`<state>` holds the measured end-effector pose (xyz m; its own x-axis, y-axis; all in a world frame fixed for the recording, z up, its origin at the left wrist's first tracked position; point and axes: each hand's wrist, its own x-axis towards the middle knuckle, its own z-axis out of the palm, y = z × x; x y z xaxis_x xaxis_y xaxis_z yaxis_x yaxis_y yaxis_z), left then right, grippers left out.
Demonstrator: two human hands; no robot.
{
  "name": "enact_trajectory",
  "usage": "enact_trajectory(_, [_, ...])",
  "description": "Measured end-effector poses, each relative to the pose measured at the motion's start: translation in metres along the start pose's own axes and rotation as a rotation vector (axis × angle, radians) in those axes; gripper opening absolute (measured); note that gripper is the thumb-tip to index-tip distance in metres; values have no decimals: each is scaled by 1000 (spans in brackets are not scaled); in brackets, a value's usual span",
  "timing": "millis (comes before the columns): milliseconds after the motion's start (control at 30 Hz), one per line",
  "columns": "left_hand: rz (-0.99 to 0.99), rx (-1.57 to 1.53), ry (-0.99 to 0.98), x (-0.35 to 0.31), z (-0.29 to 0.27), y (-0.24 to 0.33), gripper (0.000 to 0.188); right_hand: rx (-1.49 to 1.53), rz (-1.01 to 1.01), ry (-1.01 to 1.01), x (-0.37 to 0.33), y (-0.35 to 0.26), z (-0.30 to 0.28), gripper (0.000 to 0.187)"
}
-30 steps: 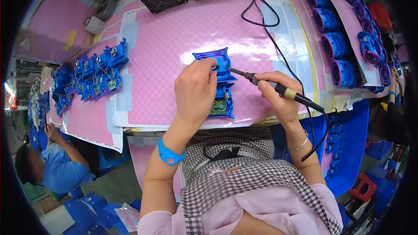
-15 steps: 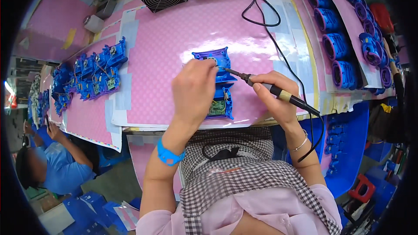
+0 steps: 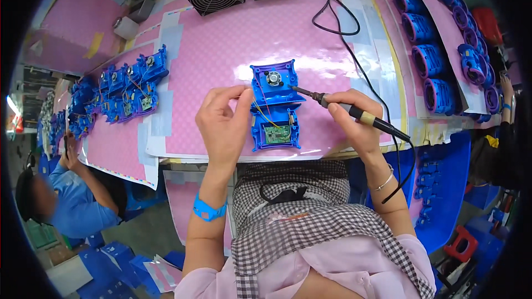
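Bright; glare on pink tabletop (image 3: 210,50); edges bent, dark

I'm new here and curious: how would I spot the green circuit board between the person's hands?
On the pink bench covering, find the open blue casing between the left hand and the right hand. The green circuit board sits in its lower half, nearest the person. Its casing lies alone, unlike the blue casings clustered at left.

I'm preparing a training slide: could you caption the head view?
Soldering iron in the right hand, left hand beside an open blue case holding a green circuit board.
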<state>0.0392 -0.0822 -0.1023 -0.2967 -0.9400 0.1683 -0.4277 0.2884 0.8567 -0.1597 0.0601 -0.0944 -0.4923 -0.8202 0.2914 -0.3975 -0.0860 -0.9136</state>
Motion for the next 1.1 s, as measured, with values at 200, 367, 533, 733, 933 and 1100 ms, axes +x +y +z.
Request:
enact_trajectory(200, [-74, -202, -98, -2, 13, 26, 10, -9, -9, -24, 0, 1, 3, 14])
enact_trajectory(367, [243, 117, -222, 6, 27, 27, 8, 60, 24, 22, -1, -1, 0, 15])
enact_trajectory(533, [203, 142, -290, 7, 31, 25, 10, 21, -9, -10, 0, 2, 1, 15])
enact_trajectory(733, [198, 170, -303, 10, 35, 28, 10, 13, -23, -5, -1, 2, 0, 14])
enact_trajectory(933, [175, 180, -286, 9, 35, 28, 10, 24, -30, 0, -2, 0, -2, 14])
enact_trajectory(1100, [184, 227, -291, 10, 36, 30, 12, 19, -20, -16, -2, 1, 0, 14])
